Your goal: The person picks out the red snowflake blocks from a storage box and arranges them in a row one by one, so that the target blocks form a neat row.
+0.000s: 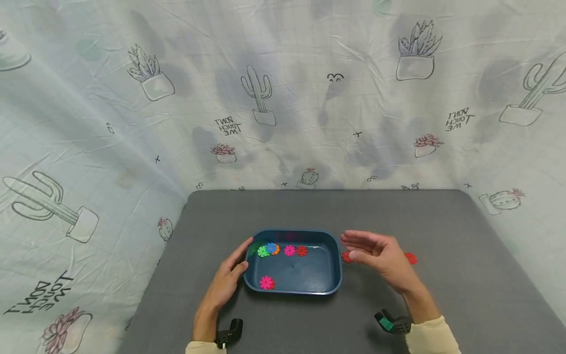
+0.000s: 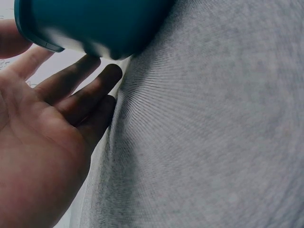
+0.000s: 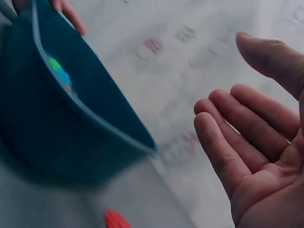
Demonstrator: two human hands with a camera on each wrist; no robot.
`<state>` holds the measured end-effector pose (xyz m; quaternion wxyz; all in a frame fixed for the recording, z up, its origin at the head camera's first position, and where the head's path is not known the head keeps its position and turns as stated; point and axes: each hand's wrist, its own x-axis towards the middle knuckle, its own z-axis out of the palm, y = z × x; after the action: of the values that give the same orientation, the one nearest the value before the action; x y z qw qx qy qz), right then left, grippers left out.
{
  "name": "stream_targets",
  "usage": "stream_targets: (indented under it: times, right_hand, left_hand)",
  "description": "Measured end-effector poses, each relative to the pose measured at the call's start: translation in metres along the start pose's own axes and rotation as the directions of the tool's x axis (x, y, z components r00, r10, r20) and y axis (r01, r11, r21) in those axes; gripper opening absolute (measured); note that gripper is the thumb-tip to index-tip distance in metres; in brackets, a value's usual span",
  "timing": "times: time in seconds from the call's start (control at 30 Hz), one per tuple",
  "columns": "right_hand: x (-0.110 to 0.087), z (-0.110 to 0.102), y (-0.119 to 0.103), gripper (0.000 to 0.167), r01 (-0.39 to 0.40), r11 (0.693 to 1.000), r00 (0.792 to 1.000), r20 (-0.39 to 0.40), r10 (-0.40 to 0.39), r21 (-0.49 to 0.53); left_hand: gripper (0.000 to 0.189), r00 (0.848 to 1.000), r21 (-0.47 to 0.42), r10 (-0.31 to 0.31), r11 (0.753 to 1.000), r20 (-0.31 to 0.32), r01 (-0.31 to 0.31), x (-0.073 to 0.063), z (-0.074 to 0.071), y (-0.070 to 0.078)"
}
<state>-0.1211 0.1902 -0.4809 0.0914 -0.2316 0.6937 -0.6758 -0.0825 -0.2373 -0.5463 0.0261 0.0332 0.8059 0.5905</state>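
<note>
A dark blue rectangular tray [image 1: 294, 290] sits on the grey table, with several small notched plastic discs in it. Green [image 1: 263, 251], blue [image 1: 271, 248] and orange discs overlap at its back left; pink [image 1: 289, 250] and red [image 1: 301, 251] discs lie beside them. Near the front left corner, another pink disc [image 1: 266, 282] overlaps a red one. My left hand [image 1: 226, 280] rests against the tray's left side, fingers extended along the outer wall. Off the tray's right end, my right hand [image 1: 380, 253] hovers with nothing held, above a partly hidden red disc [image 1: 347, 257].
Another red disc [image 1: 410, 258] lies on the table [image 1: 300, 324] to the right of my right hand. Behind the table and along both sides hangs a pale curtain [image 1: 300, 98] printed with potted cacti. A dark device is strapped at each wrist.
</note>
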Motion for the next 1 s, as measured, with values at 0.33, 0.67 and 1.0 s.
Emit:
stream_targets:
  times: [0.33,0.67,1.0]
  right_hand:
    - [0.040,0.049,0.005,0.050,-0.078,0.996,0.990,0.115,0.083,-0.043]
    - [0.071,0.075,0.019,0.051,-0.037,0.936,0.982,0.161,0.099,-0.351]
    - [0.085,0.095,0.028,0.046,-0.065,0.746,0.972,0.128,0.199,-0.662]
  left_hand:
    - [0.063,1.000,0.006,0.001,1.000,-0.006,-0.001,0.000,0.001,0.000]
    - [0.063,1.000,0.007,0.000,1.000,-0.005,0.000,0.000,0.002,-0.001]
    - [0.063,1.000,0.005,-0.003,1.000,-0.008,0.003,0.000,0.002,0.000]
